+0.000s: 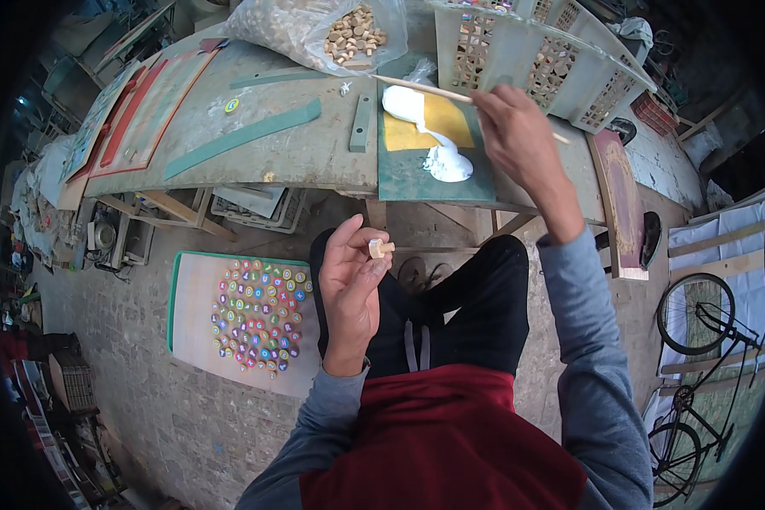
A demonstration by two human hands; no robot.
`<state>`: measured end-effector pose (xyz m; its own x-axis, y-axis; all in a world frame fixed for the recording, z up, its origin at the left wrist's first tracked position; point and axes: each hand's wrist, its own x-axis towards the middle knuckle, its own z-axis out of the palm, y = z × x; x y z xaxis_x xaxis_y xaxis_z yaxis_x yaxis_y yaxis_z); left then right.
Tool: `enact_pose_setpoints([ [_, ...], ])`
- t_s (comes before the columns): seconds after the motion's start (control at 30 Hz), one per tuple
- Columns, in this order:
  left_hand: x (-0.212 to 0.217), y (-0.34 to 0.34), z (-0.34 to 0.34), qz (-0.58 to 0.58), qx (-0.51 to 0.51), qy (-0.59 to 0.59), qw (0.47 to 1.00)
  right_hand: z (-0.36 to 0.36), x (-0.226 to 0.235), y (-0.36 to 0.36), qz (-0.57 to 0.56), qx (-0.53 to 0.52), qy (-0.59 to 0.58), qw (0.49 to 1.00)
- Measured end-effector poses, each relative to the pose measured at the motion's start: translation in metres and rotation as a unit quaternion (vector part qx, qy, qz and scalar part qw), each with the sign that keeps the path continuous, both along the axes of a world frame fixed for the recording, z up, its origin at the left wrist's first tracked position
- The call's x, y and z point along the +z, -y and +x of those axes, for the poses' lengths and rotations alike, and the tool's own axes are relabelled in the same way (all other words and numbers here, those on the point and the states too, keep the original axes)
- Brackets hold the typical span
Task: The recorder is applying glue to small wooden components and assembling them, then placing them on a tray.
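Note:
My left hand (350,289) is closed, pinching a small wooden peg (379,249) with a wider head between thumb and fingers, above my lap. Over the table my right hand (518,132) grips a thin wooden stick (423,87) that points left. The stick's left tip is above the table, near a clear plastic bag (280,38) of small wooden pegs (354,36). Below the stick, white paste (447,163) lies in two patches joined by a thin streak, across a yellow sheet (444,119) and a dark green board (399,180).
A green-edged board (195,340) bearing many colourful round lettered discs (257,319) is at my left. On the table (204,127) lie green strips (246,138) and a small yellow disc (232,105). A white plastic crate (544,59) stands at the back right; a bicycle (697,382) is at far right.

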<state>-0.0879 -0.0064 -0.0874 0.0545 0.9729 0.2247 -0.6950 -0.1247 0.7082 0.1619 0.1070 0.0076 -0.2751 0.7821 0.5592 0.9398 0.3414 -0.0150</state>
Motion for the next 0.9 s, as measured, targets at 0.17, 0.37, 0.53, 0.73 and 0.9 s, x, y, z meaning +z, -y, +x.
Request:
enact_pose_setpoints([
  [0.17,-0.003,-0.005,-0.002,0.0,0.03,-0.042,0.999,-0.001,0.045,0.085,-0.026,-0.016,-0.107,0.994],
  [0.37,-0.003,-0.013,0.004,0.012,0.027,-0.061,0.998,0.032,0.039,0.136,-0.118,-0.072,-0.065,0.988],
  [0.53,0.002,-0.011,0.011,0.008,0.014,-0.056,0.998,0.039,0.031,0.143,-0.146,-0.092,-0.043,0.984],
  [0.73,0.0,-0.008,0.012,0.011,0.005,-0.05,0.999,0.039,0.014,0.134,-0.108,-0.102,-0.029,0.988],
  [0.9,-0.001,-0.007,0.012,0.006,0.004,-0.052,0.999,0.037,0.01,0.129,-0.117,-0.083,-0.068,0.987],
])
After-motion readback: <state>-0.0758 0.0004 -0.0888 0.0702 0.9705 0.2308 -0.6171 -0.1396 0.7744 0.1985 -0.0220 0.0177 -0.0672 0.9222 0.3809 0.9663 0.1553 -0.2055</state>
